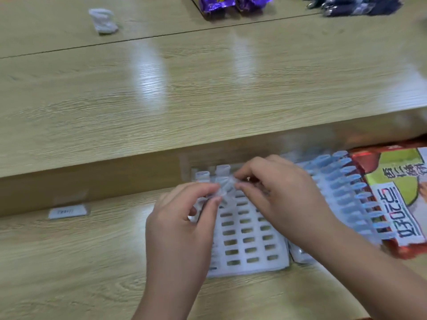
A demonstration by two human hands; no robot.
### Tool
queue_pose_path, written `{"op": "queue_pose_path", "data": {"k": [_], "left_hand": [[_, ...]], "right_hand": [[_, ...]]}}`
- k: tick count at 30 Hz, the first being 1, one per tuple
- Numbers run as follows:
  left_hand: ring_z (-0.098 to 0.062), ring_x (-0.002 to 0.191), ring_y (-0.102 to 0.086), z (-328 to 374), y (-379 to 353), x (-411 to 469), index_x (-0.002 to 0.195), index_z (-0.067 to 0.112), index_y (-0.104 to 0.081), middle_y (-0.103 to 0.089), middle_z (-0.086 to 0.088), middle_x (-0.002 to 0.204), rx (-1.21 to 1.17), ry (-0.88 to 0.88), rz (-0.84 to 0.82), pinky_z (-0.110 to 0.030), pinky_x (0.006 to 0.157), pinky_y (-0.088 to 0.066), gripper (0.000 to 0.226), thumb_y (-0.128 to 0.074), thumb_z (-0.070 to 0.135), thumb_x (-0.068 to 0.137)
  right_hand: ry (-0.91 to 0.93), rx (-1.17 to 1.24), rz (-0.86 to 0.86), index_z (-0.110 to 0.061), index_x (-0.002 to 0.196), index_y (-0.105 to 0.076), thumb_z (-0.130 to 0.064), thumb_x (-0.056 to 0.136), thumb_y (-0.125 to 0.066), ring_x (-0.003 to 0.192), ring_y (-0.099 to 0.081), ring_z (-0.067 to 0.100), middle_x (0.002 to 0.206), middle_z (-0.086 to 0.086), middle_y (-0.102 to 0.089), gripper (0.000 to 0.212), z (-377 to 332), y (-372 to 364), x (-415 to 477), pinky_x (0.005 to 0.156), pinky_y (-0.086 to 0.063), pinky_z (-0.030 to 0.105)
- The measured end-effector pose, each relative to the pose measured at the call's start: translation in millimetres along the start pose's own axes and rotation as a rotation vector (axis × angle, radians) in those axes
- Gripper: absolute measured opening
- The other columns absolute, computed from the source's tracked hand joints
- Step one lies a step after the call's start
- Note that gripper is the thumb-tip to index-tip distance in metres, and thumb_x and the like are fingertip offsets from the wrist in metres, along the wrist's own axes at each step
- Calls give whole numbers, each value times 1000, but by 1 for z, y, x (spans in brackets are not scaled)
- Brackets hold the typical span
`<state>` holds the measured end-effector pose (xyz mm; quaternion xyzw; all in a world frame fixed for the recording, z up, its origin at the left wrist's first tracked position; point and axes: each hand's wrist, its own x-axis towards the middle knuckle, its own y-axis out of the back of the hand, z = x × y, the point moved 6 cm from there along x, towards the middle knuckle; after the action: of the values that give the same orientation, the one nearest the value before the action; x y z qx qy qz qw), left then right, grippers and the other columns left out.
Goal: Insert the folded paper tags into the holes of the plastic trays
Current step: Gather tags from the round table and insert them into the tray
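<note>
Left hand (182,218): grip pinches the paper tag (225,189).
Right hand (275,188): grip pinches the tag's other end.
Tray (249,241): directly beneath both grips, on the counter (80,250).

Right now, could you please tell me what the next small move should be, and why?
Probably lower the folded paper tag, pinched between the left hand and right hand, into the nearest open hole of the white plastic tray: only a few inserted tags stand at its far edge, and the rows below look empty.
</note>
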<state>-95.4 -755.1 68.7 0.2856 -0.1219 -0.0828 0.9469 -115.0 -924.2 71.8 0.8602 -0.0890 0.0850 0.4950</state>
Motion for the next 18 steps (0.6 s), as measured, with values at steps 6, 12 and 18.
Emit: {"op": "queue_pose_path", "data": {"k": [6, 12, 18], "left_hand": [[-3, 77, -53, -10, -5, -2, 96, 34, -75, -65, 23, 93, 79, -23, 31, -20, 68, -41, 20, -76, 18, 83], [-8, 80, -56, -11, -8, 1, 95, 31, -75, -68, 23, 93, 144, -86, 0, -17, 71, -41, 16, -76, 19, 84], [-19, 74, -52, 6, -23, 2, 93, 23, -77, -67, 12, 83, 454, -284, -162, -29, 50, -45, 10, -79, 20, 83]], "right_hand": [[69, 20, 21, -17, 90, -68, -19, 83, -77, 79, -56, 11, 75, -16, -56, 11, 2, 0, 0, 61, -48, 29], [154, -47, -49, -17, 90, -71, -19, 86, -73, 81, -61, 21, 81, -8, -69, 5, -3, -9, -3, 62, -50, 34], [180, -135, -78, -25, 105, -76, -7, 81, -74, 80, -59, 22, 93, -7, -70, 30, -4, -15, -1, 59, -41, 25]]}}
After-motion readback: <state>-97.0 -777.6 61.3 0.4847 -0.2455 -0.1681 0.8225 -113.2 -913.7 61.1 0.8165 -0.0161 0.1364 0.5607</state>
